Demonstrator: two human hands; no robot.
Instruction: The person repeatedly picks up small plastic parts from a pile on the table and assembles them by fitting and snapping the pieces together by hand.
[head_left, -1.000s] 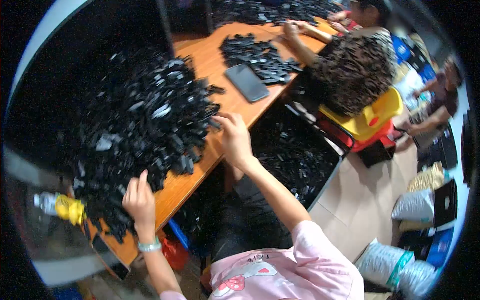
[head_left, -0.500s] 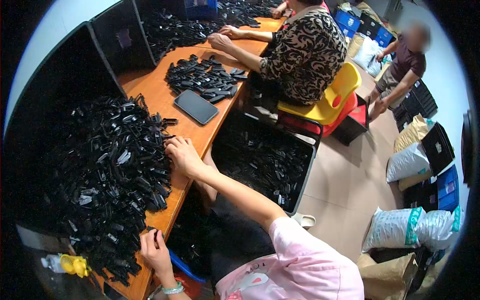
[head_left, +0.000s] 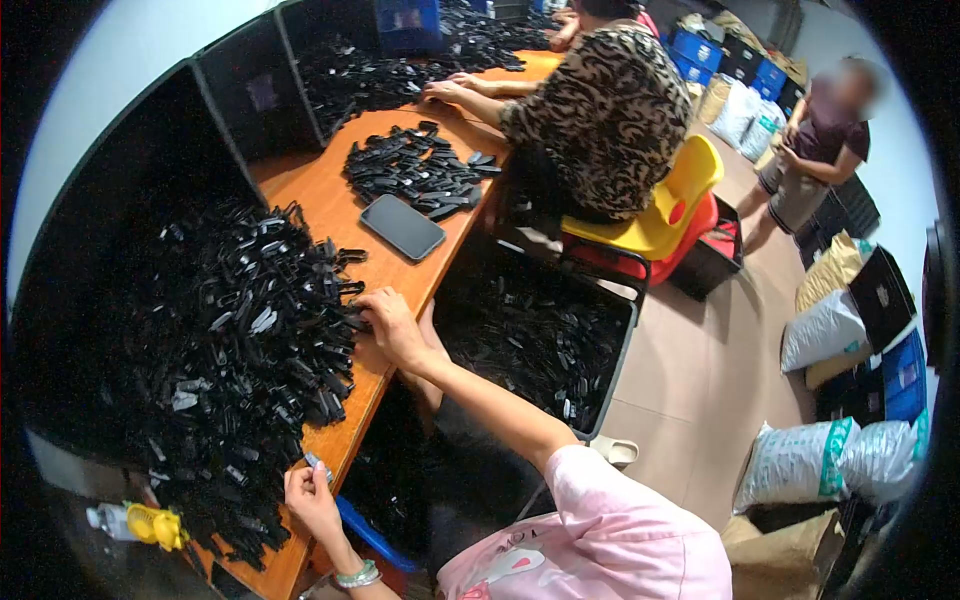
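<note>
My left hand [head_left: 314, 500], with a bracelet at its wrist, pinches a small plastic piece [head_left: 317, 463] just over the front edge of the wooden table [head_left: 350, 415]. The side of this piece facing me looks light grey. Farther up the table, my right hand [head_left: 398, 328] has its fingers curled together at the edge of a large heap of black plastic clips [head_left: 250, 320]. Its fingertips touch the heap, and what lies between them is hidden.
A phone [head_left: 402, 227] lies beside a smaller pile of black pieces [head_left: 415, 170]. Below the table edge stands a black bin [head_left: 610, 370] of similar parts. One person [head_left: 610, 110] sits on a yellow chair [head_left: 690, 190]; another [head_left: 815, 145] stands behind. A yellow fan [head_left: 155, 525] is at lower left.
My left hand has lifted slightly and turned, showing the light side of its piece. My right hand stays at the heap's edge. The standing person has straightened and brought their hands together.
</note>
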